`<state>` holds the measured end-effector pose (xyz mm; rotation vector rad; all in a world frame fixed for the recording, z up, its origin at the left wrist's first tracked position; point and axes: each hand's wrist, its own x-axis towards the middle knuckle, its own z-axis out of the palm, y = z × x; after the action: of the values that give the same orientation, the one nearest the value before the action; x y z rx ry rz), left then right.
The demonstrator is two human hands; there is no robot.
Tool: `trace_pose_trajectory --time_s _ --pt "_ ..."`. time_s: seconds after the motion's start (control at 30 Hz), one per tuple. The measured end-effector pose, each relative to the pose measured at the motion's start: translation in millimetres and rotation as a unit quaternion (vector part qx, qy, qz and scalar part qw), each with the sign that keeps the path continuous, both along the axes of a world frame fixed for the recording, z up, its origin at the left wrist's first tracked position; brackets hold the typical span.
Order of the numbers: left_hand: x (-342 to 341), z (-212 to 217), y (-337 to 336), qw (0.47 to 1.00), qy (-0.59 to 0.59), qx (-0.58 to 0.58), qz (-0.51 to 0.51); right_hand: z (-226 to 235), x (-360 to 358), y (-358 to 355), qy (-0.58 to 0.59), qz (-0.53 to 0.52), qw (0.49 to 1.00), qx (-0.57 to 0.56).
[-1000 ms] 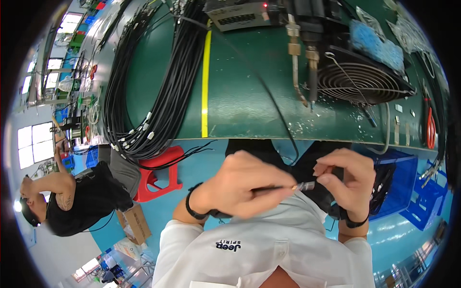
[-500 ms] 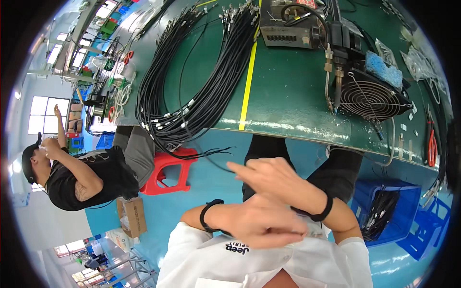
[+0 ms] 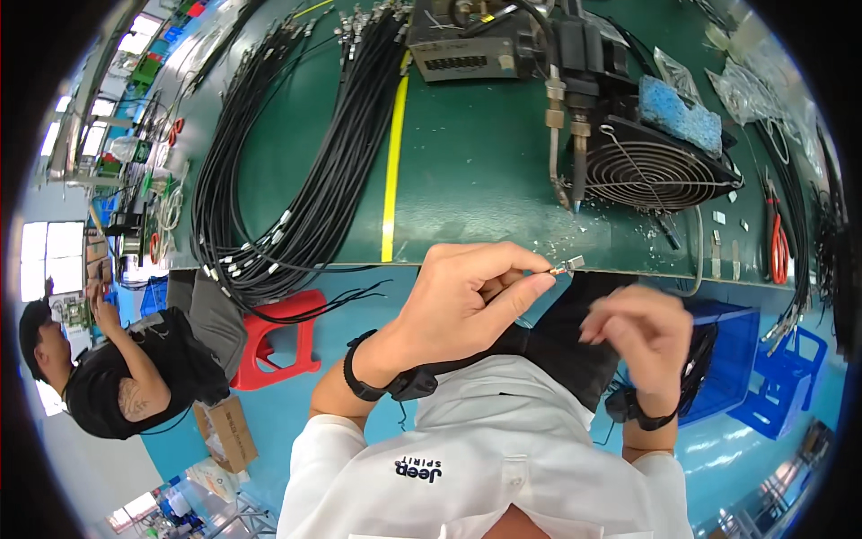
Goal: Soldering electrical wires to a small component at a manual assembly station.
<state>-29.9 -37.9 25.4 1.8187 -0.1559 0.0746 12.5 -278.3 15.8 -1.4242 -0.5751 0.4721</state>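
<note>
My left hand (image 3: 467, 296) pinches a small metal-ended cable connector (image 3: 567, 266) between thumb and index finger, just off the bench's front edge. Bare coloured wire seems to show beside the metal shell; the rest of its cable is hidden by the hand. My right hand (image 3: 639, 337) is lifted to the right of the connector, apart from it, its fingers loosely curled and smeared by motion. Beyond the connector, a soldering iron (image 3: 579, 171) points tip-down over the bench, in front of a round fan with a wire guard (image 3: 660, 175).
A looped bundle of black cables (image 3: 314, 198) lies left on the green bench (image 3: 476, 207), some ends hanging over the edge. Red-handled pliers (image 3: 778, 251) and a blue sponge (image 3: 680, 115) lie right. A red stool (image 3: 287, 337), a blue crate (image 3: 723, 359) and a seated co-worker (image 3: 135, 368) are beyond.
My crossed hands have come apart. The left hand has moved up to the bench edge with the connector; the right has drawn back to the right. The whole view has shifted.
</note>
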Motion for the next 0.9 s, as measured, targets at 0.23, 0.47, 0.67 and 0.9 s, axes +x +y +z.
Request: trace_pose_trajectory --time_s 0.23,0.47,0.67,0.9 --pt "17.9 0.2 -16.2 0.997 -0.068 0.010 -0.040 6.6 17.9 22.2 -0.065 -0.144 0.987 0.029" --pt "25.5 -4.4 -10.6 1.000 -0.029 0.000 -0.012 -0.8 26.3 31.9 -0.076 -0.125 0.988 0.045" --pt "26.0 -7.4 -12.5 0.994 0.031 -0.085 0.059 0.5 29.8 47.0 -0.052 -0.160 0.985 0.044" --pt "27.9 -2.5 -13.2 0.987 0.050 -0.135 0.073 -3.7 33.8 53.6 -0.068 -0.171 0.982 0.049"
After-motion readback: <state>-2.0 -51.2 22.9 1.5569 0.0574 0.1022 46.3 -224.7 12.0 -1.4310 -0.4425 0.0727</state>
